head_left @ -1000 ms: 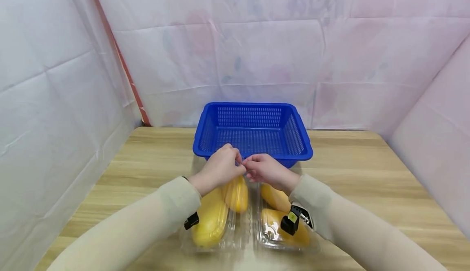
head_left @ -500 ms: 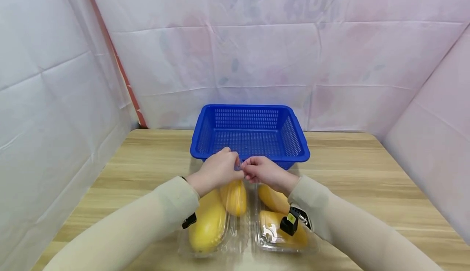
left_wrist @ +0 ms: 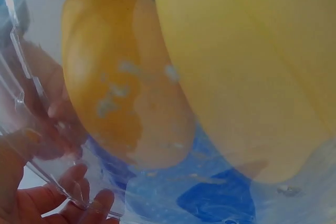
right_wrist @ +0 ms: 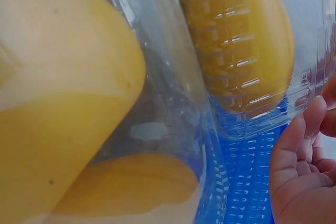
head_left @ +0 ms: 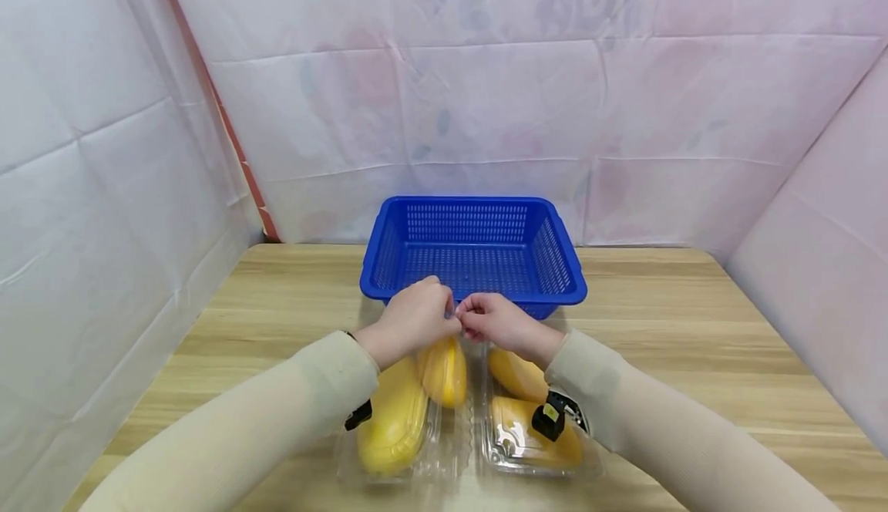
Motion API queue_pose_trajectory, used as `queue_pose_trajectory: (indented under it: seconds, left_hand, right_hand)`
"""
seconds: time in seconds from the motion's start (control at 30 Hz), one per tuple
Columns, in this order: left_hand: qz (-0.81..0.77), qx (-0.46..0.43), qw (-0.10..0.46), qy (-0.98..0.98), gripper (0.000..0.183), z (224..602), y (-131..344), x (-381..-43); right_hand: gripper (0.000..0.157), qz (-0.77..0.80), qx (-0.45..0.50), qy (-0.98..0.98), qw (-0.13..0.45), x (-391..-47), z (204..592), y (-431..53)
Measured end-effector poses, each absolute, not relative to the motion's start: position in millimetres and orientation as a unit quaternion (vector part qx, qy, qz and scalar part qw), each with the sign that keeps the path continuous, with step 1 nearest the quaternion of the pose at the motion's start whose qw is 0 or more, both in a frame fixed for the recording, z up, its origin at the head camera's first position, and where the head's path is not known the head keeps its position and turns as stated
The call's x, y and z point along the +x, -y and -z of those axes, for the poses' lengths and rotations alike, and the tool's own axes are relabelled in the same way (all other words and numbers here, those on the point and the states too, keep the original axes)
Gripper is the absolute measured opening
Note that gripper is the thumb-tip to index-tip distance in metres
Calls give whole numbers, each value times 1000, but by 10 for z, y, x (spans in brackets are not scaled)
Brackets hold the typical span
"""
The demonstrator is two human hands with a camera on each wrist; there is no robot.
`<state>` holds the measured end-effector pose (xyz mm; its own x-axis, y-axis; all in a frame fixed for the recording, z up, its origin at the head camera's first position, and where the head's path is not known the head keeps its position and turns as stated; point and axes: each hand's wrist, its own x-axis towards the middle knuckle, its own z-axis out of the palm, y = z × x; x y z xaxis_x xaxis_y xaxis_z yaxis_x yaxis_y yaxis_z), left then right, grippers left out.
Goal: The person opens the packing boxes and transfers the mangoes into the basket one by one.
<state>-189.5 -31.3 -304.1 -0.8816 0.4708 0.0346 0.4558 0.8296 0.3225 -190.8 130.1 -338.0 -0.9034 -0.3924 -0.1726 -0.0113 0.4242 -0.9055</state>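
Note:
My left hand (head_left: 418,318) pinches the far edge of the left clear plastic clamshell box (head_left: 433,450), which has a big yellow mango (head_left: 391,419) and a smaller orange mango (head_left: 444,373) inside. In the left wrist view its fingers are seen through the clear plastic. Fingertip to fingertip with it, my right hand (head_left: 502,321) has curled fingers, thumb and forefinger pinching the same box's corner, as the right wrist view shows. Under the right forearm lies a second clear clamshell box (head_left: 489,450) with two orange mangoes (head_left: 513,373), partly hidden by the wrist camera.
A blue perforated plastic basket (head_left: 577,290) stands just beyond both hands, near the back of the wooden table (head_left: 666,358). Patterned white and pink sheets (head_left: 499,103) hang behind and at both sides.
The hands stay together at the same box edge, with only slight finger movement. The whole view has shifted a little; boxes and basket keep their places.

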Motion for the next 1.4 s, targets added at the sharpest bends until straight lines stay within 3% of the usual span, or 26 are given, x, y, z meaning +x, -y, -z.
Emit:
queue_pose_trajectory:
  seconds: [0.37,1.4]
  left_hand:
    - [-168,243,24,-955,9,3038,309,-1870]
    - [-193,250,14,-949,8,3054,393,-1874]
  right_hand:
    - [7,495,-144,-842,162,-1885,3349,-1293]
    - [9,437,-185,-865,164,-1910,3293,-1266]
